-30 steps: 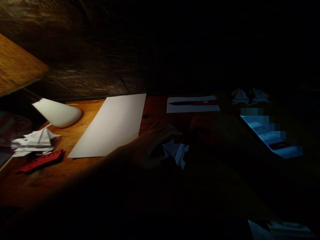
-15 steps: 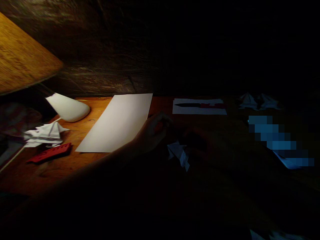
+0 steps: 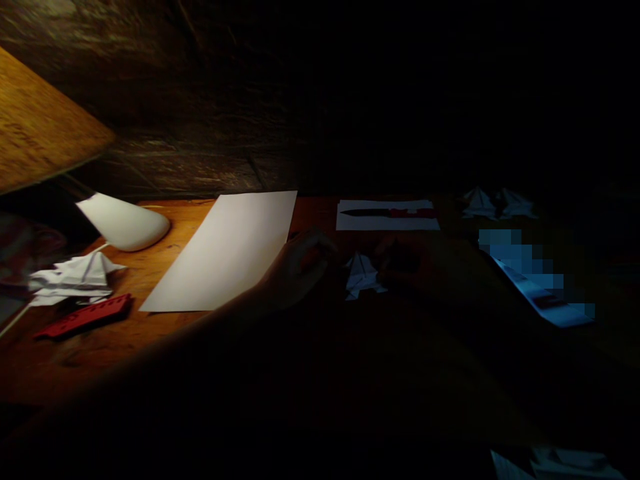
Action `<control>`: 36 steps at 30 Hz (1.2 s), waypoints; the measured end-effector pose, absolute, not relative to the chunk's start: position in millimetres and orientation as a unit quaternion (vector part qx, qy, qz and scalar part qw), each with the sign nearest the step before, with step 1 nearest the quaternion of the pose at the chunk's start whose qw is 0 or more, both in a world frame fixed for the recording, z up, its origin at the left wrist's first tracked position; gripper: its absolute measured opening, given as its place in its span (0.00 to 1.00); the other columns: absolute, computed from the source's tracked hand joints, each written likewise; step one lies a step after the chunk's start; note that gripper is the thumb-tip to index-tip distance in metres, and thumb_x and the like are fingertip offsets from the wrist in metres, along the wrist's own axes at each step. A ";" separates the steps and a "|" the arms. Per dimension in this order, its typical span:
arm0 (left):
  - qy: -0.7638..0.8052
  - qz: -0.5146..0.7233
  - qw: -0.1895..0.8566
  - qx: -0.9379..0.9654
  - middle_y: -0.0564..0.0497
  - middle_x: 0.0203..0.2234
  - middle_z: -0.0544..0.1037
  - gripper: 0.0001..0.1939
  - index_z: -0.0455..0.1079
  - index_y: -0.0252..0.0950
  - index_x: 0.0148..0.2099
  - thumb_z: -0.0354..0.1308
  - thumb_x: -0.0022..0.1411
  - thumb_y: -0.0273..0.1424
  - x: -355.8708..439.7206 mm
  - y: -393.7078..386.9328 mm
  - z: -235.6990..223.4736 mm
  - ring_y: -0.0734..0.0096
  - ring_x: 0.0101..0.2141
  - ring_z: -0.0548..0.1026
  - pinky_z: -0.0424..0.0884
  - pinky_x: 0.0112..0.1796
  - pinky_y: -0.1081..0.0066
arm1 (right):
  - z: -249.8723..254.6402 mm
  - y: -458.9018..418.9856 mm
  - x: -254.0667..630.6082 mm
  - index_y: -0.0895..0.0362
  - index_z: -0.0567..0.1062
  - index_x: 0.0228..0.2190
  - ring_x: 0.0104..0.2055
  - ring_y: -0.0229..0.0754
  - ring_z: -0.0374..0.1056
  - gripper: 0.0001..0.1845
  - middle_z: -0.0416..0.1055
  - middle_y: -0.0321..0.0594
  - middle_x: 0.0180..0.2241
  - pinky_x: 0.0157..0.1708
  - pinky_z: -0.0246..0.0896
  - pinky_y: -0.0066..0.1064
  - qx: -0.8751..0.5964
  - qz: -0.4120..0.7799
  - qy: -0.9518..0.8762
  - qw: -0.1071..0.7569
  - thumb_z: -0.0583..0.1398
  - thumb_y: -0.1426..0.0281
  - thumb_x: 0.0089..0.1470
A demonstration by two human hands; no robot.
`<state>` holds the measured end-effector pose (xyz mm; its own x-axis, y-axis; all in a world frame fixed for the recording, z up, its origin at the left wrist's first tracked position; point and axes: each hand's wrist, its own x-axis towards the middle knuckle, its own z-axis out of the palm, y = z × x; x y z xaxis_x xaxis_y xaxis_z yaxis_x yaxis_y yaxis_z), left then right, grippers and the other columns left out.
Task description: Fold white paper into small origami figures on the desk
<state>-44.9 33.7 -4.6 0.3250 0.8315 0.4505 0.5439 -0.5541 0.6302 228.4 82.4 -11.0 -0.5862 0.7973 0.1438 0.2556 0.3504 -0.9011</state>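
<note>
Head view: Work is being carried out over a wooden table [image 3: 150, 267] under low light. A folded white paper figure [image 3: 364, 275] is being kept between the two hands, slightly right of the frame centre. The left hand [image 3: 300, 270] is being held just left of the figure, with its fingers curled and a gap showing between fingertips and paper; whether anything is being gripped cannot be told. The right hand [image 3: 407, 263] is being obscured by shadow at the right edge of the figure; its grip and its contact with the paper cannot be told.

At centre left, a large white sheet [image 3: 227, 253] is being partly covered along its lower right edge by the left forearm. Above the hands, a small paper stack [image 3: 385, 224] is being overlain by a knife [image 3: 387, 213], with the blade being directed to the left. At upper right, two paper figures [image 3: 479, 203] are being faintly shown side by side. Below them, a blue-lit device [image 3: 527, 283] is being partly masked by square blocks.

At upper left, light is being cast beneath a lampshade [image 3: 45, 127] onto a white lamp base [image 3: 123, 223]. Below the base, a creased paper piece [image 3: 75, 277] is being shown just above a red elongated object [image 3: 85, 318].
</note>
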 end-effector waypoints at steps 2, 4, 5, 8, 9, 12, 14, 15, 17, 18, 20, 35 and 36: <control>0.437 0.385 0.173 0.794 0.51 0.38 0.76 0.12 0.71 0.36 0.44 0.55 0.59 0.20 -45.3 34.0 -5.0 0.67 0.42 0.75 0.71 0.45 0.65 | -10.8 83.6 229.8 0.53 0.77 0.42 0.38 0.44 0.78 0.15 0.81 0.38 0.36 0.40 0.71 0.36 -0.348 0.445 -0.776 0.280 0.70 0.65 0.53; 0.441 0.384 0.161 0.795 0.51 0.37 0.76 0.10 0.71 0.36 0.43 0.55 0.60 0.21 -46.3 34.9 -5.6 0.67 0.40 0.75 0.71 0.44 0.65 | -8.5 84.8 231.6 0.53 0.78 0.41 0.38 0.45 0.78 0.12 0.81 0.39 0.37 0.40 0.70 0.37 -0.367 0.405 -0.790 0.279 0.67 0.63 0.56; 0.445 0.384 0.157 0.794 0.51 0.36 0.76 0.09 0.72 0.36 0.42 0.55 0.61 0.21 -47.0 35.4 -5.6 0.67 0.39 0.75 0.71 0.43 0.66 | -6.9 85.6 232.5 0.53 0.78 0.40 0.37 0.44 0.77 0.09 0.81 0.39 0.37 0.39 0.69 0.36 -0.379 0.378 -0.795 0.284 0.65 0.63 0.58; 0.463 0.376 0.144 0.790 0.52 0.33 0.74 0.06 0.73 0.36 0.39 0.55 0.63 0.23 -48.4 35.6 -3.6 0.68 0.36 0.74 0.69 0.39 0.67 | -3.4 88.6 234.6 0.54 0.79 0.37 0.34 0.43 0.75 0.08 0.80 0.39 0.33 0.35 0.66 0.34 -0.411 0.320 -0.804 0.287 0.61 0.65 0.62; 0.468 0.368 0.138 0.792 0.52 0.32 0.74 0.06 0.74 0.36 0.37 0.55 0.64 0.24 -48.4 35.0 -2.1 0.69 0.35 0.74 0.68 0.38 0.67 | -2.9 89.5 235.0 0.54 0.79 0.37 0.32 0.42 0.74 0.08 0.79 0.38 0.31 0.34 0.65 0.33 -0.420 0.308 -0.804 0.287 0.60 0.65 0.62; 0.478 0.319 0.116 0.810 0.52 0.28 0.73 0.08 0.77 0.36 0.34 0.58 0.65 0.29 -44.9 29.9 3.1 0.69 0.31 0.72 0.65 0.35 0.66 | -2.8 91.5 235.7 0.55 0.80 0.35 0.31 0.42 0.73 0.09 0.79 0.39 0.30 0.32 0.62 0.34 -0.444 0.268 -0.810 0.274 0.61 0.66 0.60; 0.487 0.287 0.124 0.816 0.52 0.26 0.74 0.09 0.79 0.37 0.33 0.61 0.64 0.33 -39.8 24.9 4.8 0.68 0.29 0.72 0.64 0.34 0.66 | -2.8 91.6 236.2 0.55 0.81 0.34 0.32 0.43 0.73 0.09 0.80 0.40 0.32 0.33 0.62 0.35 -0.450 0.249 -0.817 0.261 0.62 0.65 0.59; 0.493 0.280 0.140 0.811 0.52 0.26 0.74 0.08 0.80 0.38 0.34 0.63 0.63 0.34 -36.8 22.5 4.5 0.69 0.29 0.72 0.63 0.32 0.67 | -2.7 91.3 236.5 0.55 0.82 0.33 0.32 0.43 0.74 0.09 0.81 0.40 0.33 0.33 0.62 0.35 -0.447 0.250 -0.820 0.254 0.62 0.65 0.59; 0.508 0.272 0.175 0.798 0.52 0.27 0.75 0.06 0.81 0.39 0.36 0.66 0.61 0.35 -31.1 18.8 1.9 0.71 0.28 0.72 0.63 0.30 0.69 | -2.9 90.0 236.5 0.53 0.83 0.33 0.34 0.44 0.75 0.11 0.82 0.39 0.35 0.34 0.64 0.36 -0.431 0.273 -0.827 0.238 0.61 0.62 0.60; 0.516 0.270 0.189 0.790 0.53 0.27 0.75 0.05 0.81 0.39 0.36 0.67 0.60 0.35 -28.8 17.7 -0.2 0.72 0.27 0.71 0.62 0.29 0.69 | -3.3 89.1 236.2 0.52 0.83 0.34 0.35 0.45 0.76 0.12 0.83 0.39 0.36 0.35 0.65 0.36 -0.420 0.288 -0.830 0.228 0.61 0.62 0.60; 0.529 0.267 0.209 0.778 0.53 0.28 0.74 0.04 0.81 0.39 0.36 0.68 0.59 0.33 -26.0 17.0 -4.8 0.73 0.27 0.70 0.62 0.28 0.70 | -4.5 86.8 234.7 0.50 0.84 0.35 0.37 0.45 0.77 0.11 0.83 0.37 0.37 0.36 0.66 0.36 -0.403 0.311 -0.835 0.210 0.62 0.61 0.60; 0.426 0.305 0.094 0.846 0.50 0.43 0.80 0.09 0.76 0.41 0.47 0.67 0.63 0.28 -33.8 22.4 -4.0 0.61 0.46 0.78 0.71 0.48 0.58 | -11.4 79.2 229.4 0.48 0.80 0.41 0.41 0.46 0.77 0.10 0.82 0.36 0.42 0.40 0.66 0.37 -0.355 0.321 -0.849 0.224 0.68 0.60 0.57; 0.425 0.296 0.089 0.851 0.50 0.43 0.81 0.09 0.76 0.41 0.47 0.66 0.63 0.29 -33.8 22.4 -4.3 0.61 0.46 0.78 0.71 0.48 0.57 | -11.7 78.6 228.9 0.48 0.80 0.42 0.43 0.46 0.77 0.11 0.81 0.36 0.44 0.41 0.67 0.37 -0.340 0.317 -0.855 0.230 0.68 0.60 0.58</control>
<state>-33.8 22.4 -4.3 0.4633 0.7756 0.4288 0.6702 -0.6232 0.4030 228.9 78.6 -11.7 -0.6622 0.7278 0.1782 0.4363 0.5679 -0.6980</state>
